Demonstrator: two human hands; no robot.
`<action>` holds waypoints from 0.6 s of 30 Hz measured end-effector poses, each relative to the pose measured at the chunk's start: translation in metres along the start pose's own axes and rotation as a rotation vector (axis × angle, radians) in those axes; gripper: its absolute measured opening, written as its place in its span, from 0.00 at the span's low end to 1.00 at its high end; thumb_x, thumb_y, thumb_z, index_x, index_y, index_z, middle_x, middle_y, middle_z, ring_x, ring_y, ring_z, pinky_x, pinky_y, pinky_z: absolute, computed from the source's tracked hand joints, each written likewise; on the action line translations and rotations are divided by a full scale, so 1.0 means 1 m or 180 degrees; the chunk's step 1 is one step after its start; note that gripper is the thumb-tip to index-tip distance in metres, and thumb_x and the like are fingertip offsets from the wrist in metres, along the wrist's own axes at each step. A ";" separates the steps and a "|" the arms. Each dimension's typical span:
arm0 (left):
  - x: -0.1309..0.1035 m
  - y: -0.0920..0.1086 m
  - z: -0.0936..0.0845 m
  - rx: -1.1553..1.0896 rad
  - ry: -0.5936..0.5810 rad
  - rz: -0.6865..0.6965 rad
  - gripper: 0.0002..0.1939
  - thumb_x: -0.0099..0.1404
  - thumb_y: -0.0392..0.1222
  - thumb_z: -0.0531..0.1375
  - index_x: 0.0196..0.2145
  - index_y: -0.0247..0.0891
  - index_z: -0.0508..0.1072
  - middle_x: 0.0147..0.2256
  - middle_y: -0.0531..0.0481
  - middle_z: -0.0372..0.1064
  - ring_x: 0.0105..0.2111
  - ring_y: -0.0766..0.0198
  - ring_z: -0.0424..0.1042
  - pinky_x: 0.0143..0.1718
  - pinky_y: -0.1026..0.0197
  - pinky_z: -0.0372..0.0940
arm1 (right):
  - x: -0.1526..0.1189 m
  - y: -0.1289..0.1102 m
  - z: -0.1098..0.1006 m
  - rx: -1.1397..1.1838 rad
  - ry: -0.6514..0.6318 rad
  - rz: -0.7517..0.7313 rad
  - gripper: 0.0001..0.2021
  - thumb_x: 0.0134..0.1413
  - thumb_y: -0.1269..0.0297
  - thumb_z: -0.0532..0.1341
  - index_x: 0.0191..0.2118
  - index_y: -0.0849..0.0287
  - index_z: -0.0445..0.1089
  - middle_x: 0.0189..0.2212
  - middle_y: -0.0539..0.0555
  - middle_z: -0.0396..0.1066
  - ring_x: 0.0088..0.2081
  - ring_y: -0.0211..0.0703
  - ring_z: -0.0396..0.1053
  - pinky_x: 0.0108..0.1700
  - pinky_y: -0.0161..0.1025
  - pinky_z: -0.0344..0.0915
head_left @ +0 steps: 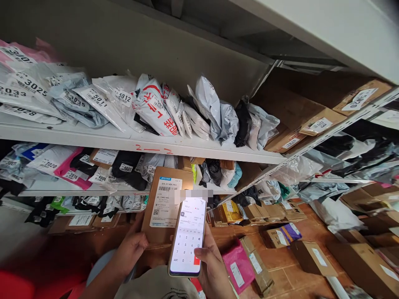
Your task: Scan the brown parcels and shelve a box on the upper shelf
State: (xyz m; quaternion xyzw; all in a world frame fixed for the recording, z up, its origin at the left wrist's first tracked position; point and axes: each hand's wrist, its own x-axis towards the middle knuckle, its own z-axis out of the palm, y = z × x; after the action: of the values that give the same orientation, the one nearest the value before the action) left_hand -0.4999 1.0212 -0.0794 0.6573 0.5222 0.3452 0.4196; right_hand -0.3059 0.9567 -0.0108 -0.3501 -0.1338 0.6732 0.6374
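Observation:
A brown cardboard box (145, 226) with a white shipping label (165, 203) is gripped at its lower left side by my left hand (133, 245). My right hand (210, 259) holds a smartphone (187, 241) in front of the box's right part, partly covering it. A number keypad is lit on the phone's screen, and my right thumb rests near the red key at its lower right. The fingers behind the phone and under the box are mostly hidden.
White shelves (187, 150) hold rows of numbered parcels in plastic bags (96, 101). Large cardboard boxes (321, 120) fill the upper right end. On the floor to the right lie a pink parcel (238, 265) and several boxes (313, 257). A red object (15, 286) is at lower left.

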 end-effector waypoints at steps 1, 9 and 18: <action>0.000 0.001 0.000 -0.0052 -0.0036 0.0005 0.11 0.48 0.44 0.54 0.12 0.44 0.59 0.12 0.53 0.59 0.16 0.63 0.58 0.20 0.65 0.60 | 0.000 0.000 0.000 -0.0017 0.0005 0.0007 0.33 0.34 0.70 0.67 0.52 0.49 0.66 0.40 0.53 0.79 0.41 0.55 0.76 0.46 0.52 0.69; 0.001 0.012 -0.003 -0.0326 0.0065 0.0072 0.12 0.46 0.43 0.54 0.10 0.43 0.58 0.13 0.53 0.61 0.16 0.65 0.58 0.28 0.62 0.66 | -0.003 -0.003 0.002 0.0024 0.0026 0.0009 0.31 0.33 0.71 0.68 0.50 0.49 0.68 0.39 0.52 0.80 0.40 0.54 0.76 0.47 0.51 0.69; -0.002 -0.005 0.001 -0.0499 -0.0200 -0.0062 0.12 0.52 0.44 0.57 0.13 0.43 0.63 0.19 0.51 0.69 0.24 0.59 0.70 0.34 0.59 0.70 | -0.003 -0.006 0.006 0.0034 0.0105 -0.0007 0.30 0.33 0.71 0.68 0.49 0.49 0.70 0.40 0.51 0.80 0.43 0.54 0.76 0.48 0.50 0.68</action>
State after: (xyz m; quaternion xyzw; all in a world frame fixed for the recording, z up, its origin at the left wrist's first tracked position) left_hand -0.5016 1.0196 -0.0838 0.6279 0.4865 0.3601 0.4893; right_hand -0.3055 0.9559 -0.0021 -0.3577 -0.1201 0.6672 0.6422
